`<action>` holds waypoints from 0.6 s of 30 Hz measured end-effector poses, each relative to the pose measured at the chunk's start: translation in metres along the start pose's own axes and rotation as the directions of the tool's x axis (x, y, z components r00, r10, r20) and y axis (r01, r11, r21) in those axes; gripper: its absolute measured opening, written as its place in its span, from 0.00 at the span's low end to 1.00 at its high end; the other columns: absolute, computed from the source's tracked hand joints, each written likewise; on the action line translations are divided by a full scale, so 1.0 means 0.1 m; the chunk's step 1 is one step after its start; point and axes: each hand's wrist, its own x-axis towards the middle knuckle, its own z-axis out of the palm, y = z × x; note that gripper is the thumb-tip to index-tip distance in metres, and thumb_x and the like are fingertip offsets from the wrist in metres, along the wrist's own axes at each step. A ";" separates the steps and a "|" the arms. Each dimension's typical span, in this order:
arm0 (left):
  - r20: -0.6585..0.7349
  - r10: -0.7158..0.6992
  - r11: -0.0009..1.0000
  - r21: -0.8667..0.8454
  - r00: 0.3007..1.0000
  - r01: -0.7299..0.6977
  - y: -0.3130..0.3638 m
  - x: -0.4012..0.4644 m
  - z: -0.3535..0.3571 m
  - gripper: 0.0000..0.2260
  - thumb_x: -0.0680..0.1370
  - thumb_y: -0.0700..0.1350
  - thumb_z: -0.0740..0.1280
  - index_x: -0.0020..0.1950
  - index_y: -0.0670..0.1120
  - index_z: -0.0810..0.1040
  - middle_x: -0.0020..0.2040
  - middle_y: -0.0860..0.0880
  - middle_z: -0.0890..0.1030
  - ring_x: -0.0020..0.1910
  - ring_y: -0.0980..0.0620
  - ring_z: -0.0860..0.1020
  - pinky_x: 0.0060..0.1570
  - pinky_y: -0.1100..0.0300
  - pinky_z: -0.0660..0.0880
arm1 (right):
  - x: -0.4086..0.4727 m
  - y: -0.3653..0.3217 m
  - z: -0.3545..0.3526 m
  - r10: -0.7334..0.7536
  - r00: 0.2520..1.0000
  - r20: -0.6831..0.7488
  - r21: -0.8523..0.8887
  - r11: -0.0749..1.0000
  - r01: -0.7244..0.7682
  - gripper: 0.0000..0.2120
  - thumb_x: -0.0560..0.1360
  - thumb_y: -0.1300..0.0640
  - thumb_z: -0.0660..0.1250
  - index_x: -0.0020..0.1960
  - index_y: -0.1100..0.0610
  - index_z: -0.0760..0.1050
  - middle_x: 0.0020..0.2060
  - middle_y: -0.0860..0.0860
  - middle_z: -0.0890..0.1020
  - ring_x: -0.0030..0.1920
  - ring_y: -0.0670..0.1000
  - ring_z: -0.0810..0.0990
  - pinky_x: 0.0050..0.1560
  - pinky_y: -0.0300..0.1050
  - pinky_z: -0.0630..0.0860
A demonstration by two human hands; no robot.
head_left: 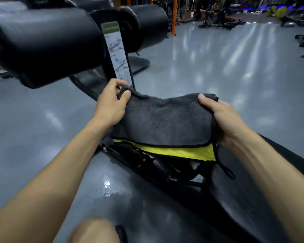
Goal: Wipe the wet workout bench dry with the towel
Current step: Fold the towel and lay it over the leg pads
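- Left hand (111,104): thumb and curled fingers pinch towel (163,120) corner.
- Right hand (221,118): grips opposite edge, thumb on top.
- Bench (244,199) lies below both hands.

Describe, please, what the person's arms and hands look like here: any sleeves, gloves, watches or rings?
Both arms are bare from the frame edge to the wrist, with no sleeves in view. The left hand and the right hand are ungloved. No watch, band or ring shows on the visible parts of the wrists and fingers, though some fingers are hidden. The picture is slightly blurred, so fine marks cannot be told.
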 end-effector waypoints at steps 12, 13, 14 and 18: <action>0.532 0.205 0.951 -0.306 0.822 -0.039 0.30 0.64 0.73 0.27 0.72 0.48 0.79 0.67 0.51 0.72 0.59 0.51 0.80 0.60 0.49 0.81 0.61 0.52 0.77 | 1.49 -0.42 0.36 0.216 0.960 -0.178 0.071 0.976 -0.206 0.04 0.78 0.59 0.70 0.49 0.57 0.76 0.41 0.56 0.80 0.32 0.49 0.80 0.35 0.40 0.80; 0.574 0.186 0.947 -0.322 0.798 0.010 0.40 0.63 0.67 0.30 0.70 0.49 0.80 0.68 0.53 0.71 0.61 0.53 0.80 0.62 0.50 0.80 0.62 0.53 0.76 | 1.50 -0.52 0.44 0.249 0.951 -0.186 0.098 0.967 -0.234 0.03 0.78 0.60 0.70 0.48 0.57 0.76 0.39 0.55 0.79 0.30 0.48 0.80 0.31 0.39 0.79; 0.599 0.171 0.947 -0.320 0.782 0.038 0.52 0.62 0.60 0.35 0.67 0.51 0.82 0.70 0.56 0.68 0.63 0.55 0.78 0.65 0.52 0.78 0.64 0.53 0.75 | 1.50 -0.64 0.53 0.278 0.941 -0.194 0.124 0.958 -0.258 0.04 0.78 0.61 0.70 0.46 0.57 0.76 0.37 0.55 0.79 0.29 0.48 0.81 0.30 0.38 0.78; 0.499 0.043 0.956 -0.271 0.865 0.109 1.02 0.65 0.25 0.41 0.67 0.52 0.82 0.75 0.57 0.64 0.70 0.57 0.73 0.70 0.55 0.73 0.68 0.52 0.72 | 1.47 -1.23 1.00 0.352 0.915 -0.198 0.188 0.930 -0.317 0.04 0.77 0.64 0.70 0.47 0.59 0.76 0.37 0.55 0.79 0.34 0.50 0.82 0.38 0.42 0.83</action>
